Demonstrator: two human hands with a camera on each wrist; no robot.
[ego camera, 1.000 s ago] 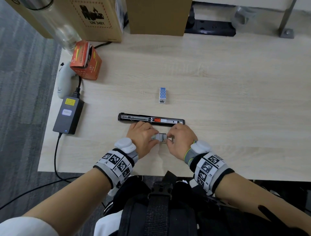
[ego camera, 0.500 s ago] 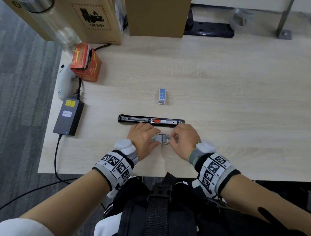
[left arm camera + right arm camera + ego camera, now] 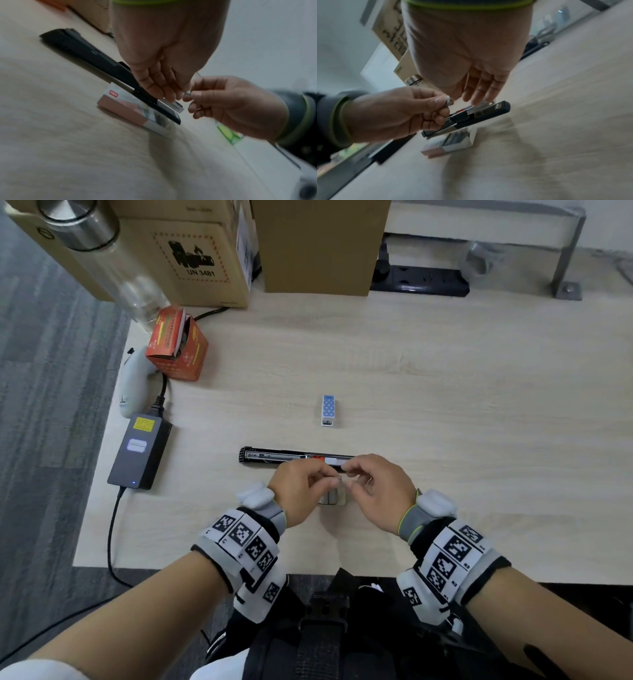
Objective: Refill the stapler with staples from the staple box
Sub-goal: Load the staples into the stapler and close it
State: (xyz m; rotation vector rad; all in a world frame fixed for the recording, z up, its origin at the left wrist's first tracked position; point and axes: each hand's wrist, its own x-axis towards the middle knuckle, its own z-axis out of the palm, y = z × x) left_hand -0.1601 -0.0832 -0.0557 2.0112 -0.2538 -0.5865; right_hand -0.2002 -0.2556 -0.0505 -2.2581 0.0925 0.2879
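The black stapler (image 3: 274,456) lies opened flat on the wooden table (image 3: 445,405), its staple channel facing up. The small staple box (image 3: 330,498) sits on the table just in front of it, between my wrists. My left hand (image 3: 329,479) and right hand (image 3: 349,481) are raised a little above the box, fingertips together. They pinch a short strip of staples (image 3: 339,479) between them. The right wrist view shows the left hand (image 3: 443,102) pinching the silvery strip (image 3: 447,100) above the stapler (image 3: 481,112) and the box (image 3: 452,142). The left wrist view shows the right hand (image 3: 188,97) curled at the strip.
A small blue dotted box (image 3: 328,410) lies behind the stapler. At the left are an orange carton (image 3: 178,347), a black power adapter (image 3: 140,450) with its cable and a white device (image 3: 132,385). Cardboard boxes (image 3: 191,251), a glass bottle (image 3: 102,258) and a power strip (image 3: 421,282) line the back.
Both hands have lifted off the staple box and moved slightly toward the stapler, carrying a strip of staples. The box stays on the table.
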